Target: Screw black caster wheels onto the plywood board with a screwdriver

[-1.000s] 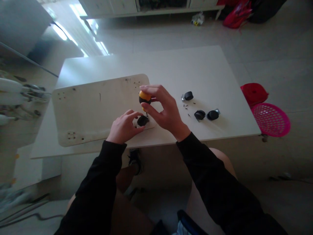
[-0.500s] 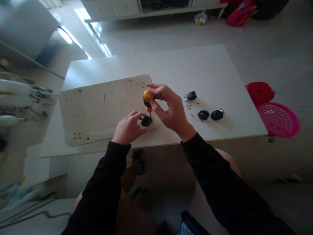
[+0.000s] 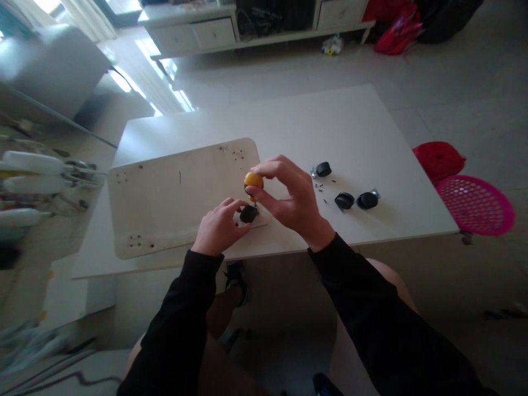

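Note:
My right hand (image 3: 291,198) grips the yellow and black handle of a screwdriver (image 3: 253,179), which stands nearly upright with its tip down beside a black caster wheel (image 3: 248,214). The thumb and fingers of my left hand (image 3: 220,224) are closed around that caster. It sits at the near right corner of a pale board (image 3: 165,203) with groups of small holes at its corners. Whether the tip sits in a screw is too small to tell. To the right lie three loose casters, one farther back (image 3: 324,169) and two nearer, with several small screws (image 3: 319,188) beside them.
The board lies on a white table (image 3: 330,121), whose near edge runs just in front of my legs. A red stool (image 3: 439,159) and a pink perforated basket (image 3: 476,206) are past the right edge. A white cabinet (image 3: 177,39) stands across the floor.
The view has tilted so that the table appears lower. The screwdriver handle leans more toward me, hiding more of its shaft. Both hands keep their holds on the screwdriver and caster.

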`<state>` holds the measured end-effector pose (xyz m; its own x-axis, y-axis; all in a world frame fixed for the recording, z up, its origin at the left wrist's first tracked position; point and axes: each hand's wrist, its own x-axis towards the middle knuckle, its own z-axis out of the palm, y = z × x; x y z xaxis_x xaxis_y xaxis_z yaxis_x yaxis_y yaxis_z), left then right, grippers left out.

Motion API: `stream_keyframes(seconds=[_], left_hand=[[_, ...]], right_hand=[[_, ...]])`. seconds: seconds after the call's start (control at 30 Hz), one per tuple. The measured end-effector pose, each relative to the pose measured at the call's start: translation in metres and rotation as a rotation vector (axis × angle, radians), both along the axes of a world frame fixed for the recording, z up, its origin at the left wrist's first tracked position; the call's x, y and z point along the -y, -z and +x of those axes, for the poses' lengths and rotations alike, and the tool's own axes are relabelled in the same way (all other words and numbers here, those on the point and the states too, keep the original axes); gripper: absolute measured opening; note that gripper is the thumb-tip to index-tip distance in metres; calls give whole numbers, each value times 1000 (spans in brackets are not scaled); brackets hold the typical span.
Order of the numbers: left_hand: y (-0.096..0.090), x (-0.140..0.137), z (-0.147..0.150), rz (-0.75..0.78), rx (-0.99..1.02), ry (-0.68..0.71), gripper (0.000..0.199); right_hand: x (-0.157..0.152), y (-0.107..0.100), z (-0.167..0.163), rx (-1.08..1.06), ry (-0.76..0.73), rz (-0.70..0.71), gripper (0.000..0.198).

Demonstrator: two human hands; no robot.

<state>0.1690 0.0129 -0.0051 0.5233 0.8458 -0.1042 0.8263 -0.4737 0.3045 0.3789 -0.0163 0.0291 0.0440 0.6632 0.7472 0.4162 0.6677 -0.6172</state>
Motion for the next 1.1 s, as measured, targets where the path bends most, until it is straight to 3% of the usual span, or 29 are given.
stream_keyframes(seconds=[0.13, 0.3, 0.43, 0.57, 0.73, 0.97, 1.03, 1.1], left_hand=[[1, 0, 0, -2, 3, -14, 44], [3, 0, 0, -12, 1, -29, 43], [5, 0, -2, 4, 9, -19, 44], [7, -1, -2, 13, 15, -12, 46], [5, -2, -1, -7, 24, -14, 45], [5, -2, -1, -5, 19, -7, 49], [6, -2, -2, -4, 25, -7, 48], [7, -2, -3, -8, 35, -7, 49]], right_hand=[[0, -1, 3, 34, 39, 9, 10], [-1, -1, 4, 34, -84, -22, 16], [-2, -3, 5, 52, -56, -15, 2], [-1, -5, 5, 103, -13, 14, 7], [2, -4, 7, 74, -110, -49, 15], [0, -1, 10, 63, -58, -48, 13], [0, -2, 10, 62, -79, -39, 6], [2, -2, 10, 50, -115, -49, 12]])
